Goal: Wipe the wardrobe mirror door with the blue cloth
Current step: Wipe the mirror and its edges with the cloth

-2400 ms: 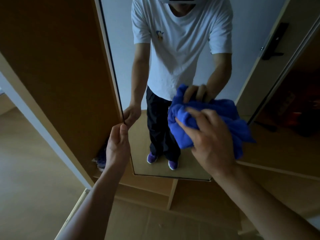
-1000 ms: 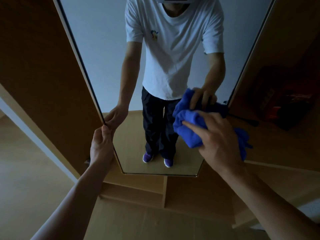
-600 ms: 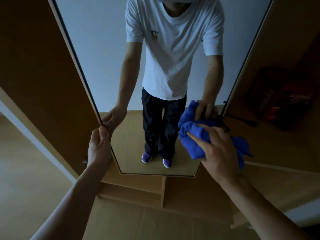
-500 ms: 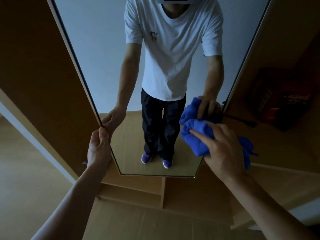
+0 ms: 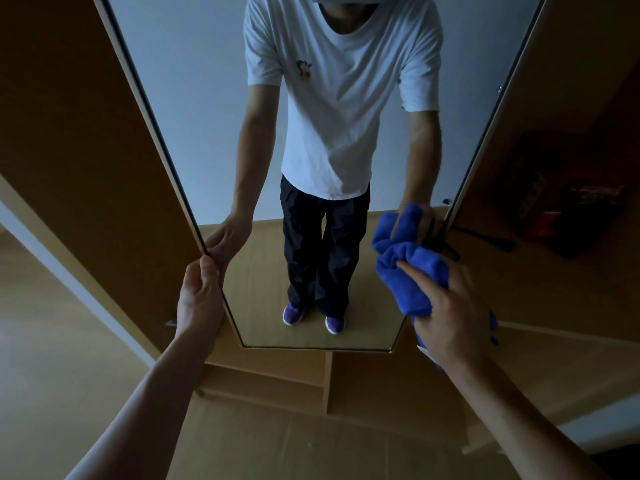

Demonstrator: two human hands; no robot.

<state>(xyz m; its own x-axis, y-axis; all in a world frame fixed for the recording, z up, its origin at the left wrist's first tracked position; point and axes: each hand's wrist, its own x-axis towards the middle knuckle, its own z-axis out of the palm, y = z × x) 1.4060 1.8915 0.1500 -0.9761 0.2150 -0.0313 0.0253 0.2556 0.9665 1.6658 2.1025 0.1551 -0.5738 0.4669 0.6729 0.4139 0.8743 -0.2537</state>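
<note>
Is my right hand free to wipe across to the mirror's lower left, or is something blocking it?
Probably yes. The right hand holds the blue cloth by the right edge of the mirror door, and the glass leftward looks bare. Only the left hand, gripping the left edge, covers the rim there.

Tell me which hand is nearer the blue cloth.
Right. The right hand grips the cloth at the right side of the mirror; the left hand holds its left edge, well apart from the cloth.
</note>
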